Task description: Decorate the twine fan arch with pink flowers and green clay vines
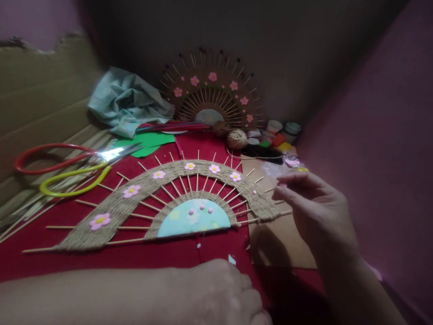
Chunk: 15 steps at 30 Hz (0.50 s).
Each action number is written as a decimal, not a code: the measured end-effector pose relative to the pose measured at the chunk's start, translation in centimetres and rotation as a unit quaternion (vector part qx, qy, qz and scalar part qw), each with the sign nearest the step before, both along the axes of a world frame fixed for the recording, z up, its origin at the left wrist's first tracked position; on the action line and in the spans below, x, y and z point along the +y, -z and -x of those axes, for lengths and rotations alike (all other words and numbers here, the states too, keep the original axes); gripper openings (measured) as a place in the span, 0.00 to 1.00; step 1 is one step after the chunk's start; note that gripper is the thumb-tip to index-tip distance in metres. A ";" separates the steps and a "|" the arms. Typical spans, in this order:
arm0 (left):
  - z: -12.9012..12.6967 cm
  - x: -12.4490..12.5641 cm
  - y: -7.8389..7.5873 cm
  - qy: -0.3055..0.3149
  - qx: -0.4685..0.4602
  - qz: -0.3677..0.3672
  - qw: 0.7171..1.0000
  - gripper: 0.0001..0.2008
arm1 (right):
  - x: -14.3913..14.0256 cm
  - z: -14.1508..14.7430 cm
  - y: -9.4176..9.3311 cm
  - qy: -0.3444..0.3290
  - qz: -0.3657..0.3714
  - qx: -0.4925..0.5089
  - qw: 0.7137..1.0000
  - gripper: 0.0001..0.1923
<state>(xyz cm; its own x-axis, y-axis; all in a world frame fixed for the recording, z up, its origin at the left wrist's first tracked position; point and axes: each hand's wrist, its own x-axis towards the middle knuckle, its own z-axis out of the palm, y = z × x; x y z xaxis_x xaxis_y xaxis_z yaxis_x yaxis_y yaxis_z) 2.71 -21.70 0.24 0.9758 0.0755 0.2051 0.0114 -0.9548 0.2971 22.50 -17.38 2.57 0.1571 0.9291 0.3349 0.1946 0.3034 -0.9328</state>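
A half-round fan of wooden sticks woven with jute point(169, 194) lies flat on the red cloth point(142, 257), with pink clay flowers along its arch and a pale blue centre. My right hand point(311, 207) hovers at the fan's right end, fingertips pinched on a tiny pink clay piece point(283, 185). My left hand point(223, 293) rests on the cloth at the near edge in front of the fan, fingers curled, nothing visible in it.
A finished brown fan point(211, 97) stands against the back wall. Red and yellow-handled scissors point(67, 164) lie left. A teal cloth point(125, 106), jute twine balls point(237, 139), small paint pots point(282, 128), clay lumps and a brown cardboard sheet point(280, 239) sit around.
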 end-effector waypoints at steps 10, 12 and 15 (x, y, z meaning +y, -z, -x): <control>-2.2 0.3 1.7 -0.007 -0.077 -0.041 0.996 0.03 | 3.1 -0.4 -0.3 0.020 0.028 -0.094 0.995 0.07; -2.0 0.6 1.7 -0.025 -0.108 -0.050 0.993 0.03 | 3.2 -0.6 0.0 0.015 0.029 -0.080 0.996 0.09; -1.3 1.3 1.0 -0.064 -0.161 -0.052 0.984 0.07 | 3.3 -1.0 0.3 0.005 0.037 -0.049 0.998 0.09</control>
<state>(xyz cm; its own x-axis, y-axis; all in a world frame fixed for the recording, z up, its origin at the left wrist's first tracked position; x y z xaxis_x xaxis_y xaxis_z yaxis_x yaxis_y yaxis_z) 4.03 -20.39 -0.77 0.8430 0.1551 0.5151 0.0539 -0.9770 0.2061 23.51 -14.12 2.28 0.1365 0.9504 0.2794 0.2896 0.2314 -0.9287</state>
